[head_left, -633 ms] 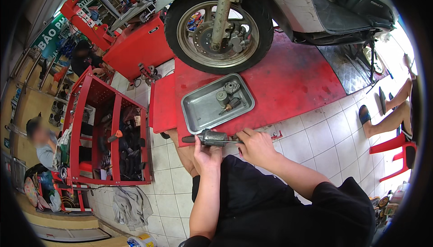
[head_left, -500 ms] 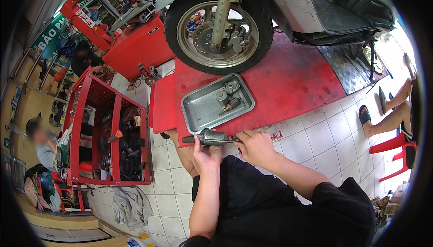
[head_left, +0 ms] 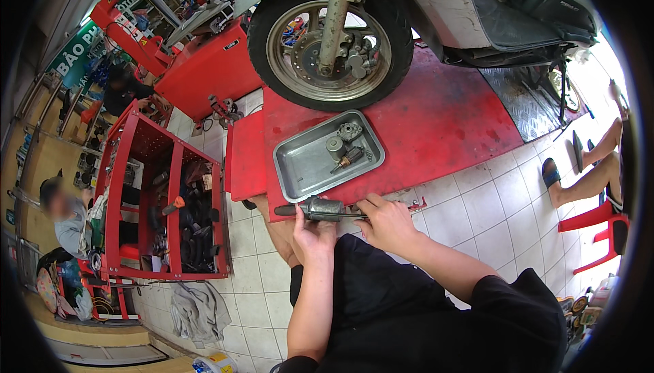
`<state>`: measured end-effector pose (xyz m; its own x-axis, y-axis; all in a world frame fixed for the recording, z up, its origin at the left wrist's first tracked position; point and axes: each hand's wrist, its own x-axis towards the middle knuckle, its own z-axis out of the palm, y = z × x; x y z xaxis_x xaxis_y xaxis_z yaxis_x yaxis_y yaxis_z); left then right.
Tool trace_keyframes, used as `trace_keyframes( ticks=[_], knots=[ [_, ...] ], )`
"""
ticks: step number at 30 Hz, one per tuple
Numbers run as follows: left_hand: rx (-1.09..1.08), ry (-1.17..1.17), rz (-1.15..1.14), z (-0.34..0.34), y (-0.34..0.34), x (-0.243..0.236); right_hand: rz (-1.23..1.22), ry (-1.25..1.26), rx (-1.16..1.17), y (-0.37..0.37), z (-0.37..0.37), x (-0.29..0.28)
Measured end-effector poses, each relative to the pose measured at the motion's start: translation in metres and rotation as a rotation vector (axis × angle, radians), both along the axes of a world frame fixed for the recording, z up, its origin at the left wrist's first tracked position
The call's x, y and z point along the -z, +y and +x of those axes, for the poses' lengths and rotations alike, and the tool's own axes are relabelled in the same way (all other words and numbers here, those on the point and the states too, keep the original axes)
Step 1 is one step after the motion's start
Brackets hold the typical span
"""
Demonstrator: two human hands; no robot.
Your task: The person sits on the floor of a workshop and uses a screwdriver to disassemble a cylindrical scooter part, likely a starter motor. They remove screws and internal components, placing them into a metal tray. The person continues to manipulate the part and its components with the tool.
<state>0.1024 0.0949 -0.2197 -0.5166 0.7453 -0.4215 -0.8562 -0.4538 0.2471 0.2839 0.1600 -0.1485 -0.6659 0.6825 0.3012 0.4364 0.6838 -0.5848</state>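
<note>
My left hand [head_left: 315,238] is closed round a dark grey metal cylinder [head_left: 323,208], held level just past the near edge of the red platform. A black tapered piece [head_left: 286,210] sticks out to the left of that hand; whether it belongs to the cylinder I cannot tell. My right hand [head_left: 388,224] grips a thin dark rod [head_left: 350,215] that runs left along the cylinder's near side. Its fingers hide the rod's other end. Just beyond my hands lies a metal tray [head_left: 300,167] holding a motor armature [head_left: 350,157], a round metal cap [head_left: 334,143] and a cast metal cover [head_left: 350,131].
A scooter's front wheel [head_left: 330,56] stands on the red platform [head_left: 436,128] behind the tray. To the left is a red tool cart [head_left: 178,203], with two people beyond it. A grey cloth [head_left: 197,312] lies on the tiles. At right, someone's legs [head_left: 593,165] show beside a red chair [head_left: 599,230].
The cylinder has turned slightly in my left hand, and my right hand has shifted a little. The tray and its parts stay put.
</note>
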Motion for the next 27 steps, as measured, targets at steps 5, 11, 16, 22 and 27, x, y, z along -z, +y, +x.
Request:
trace_keyframes(
  ticks=[5, 11, 16, 22, 27],
  knots=[
    [0.014, -0.044, 0.017, 0.001, 0.000, 0.005, 0.013, -0.015, 0.032, 0.002, 0.000, 0.009],
    [0.015, -0.003, -0.003, 0.005, 0.000, -0.005, 0.013, -0.008, 0.014, 0.001, 0.000, 0.008],
    [-0.015, 0.021, -0.036, 0.008, 0.002, -0.008, -0.003, -0.057, 0.011, 0.001, 0.002, 0.000],
    [-0.008, 0.032, -0.027, 0.006, 0.001, -0.004, -0.027, -0.030, -0.012, -0.001, 0.002, 0.000],
    [-0.011, 0.028, -0.049, 0.009, 0.001, -0.009, -0.020, -0.027, 0.010, 0.002, 0.002, 0.001]
  ],
)
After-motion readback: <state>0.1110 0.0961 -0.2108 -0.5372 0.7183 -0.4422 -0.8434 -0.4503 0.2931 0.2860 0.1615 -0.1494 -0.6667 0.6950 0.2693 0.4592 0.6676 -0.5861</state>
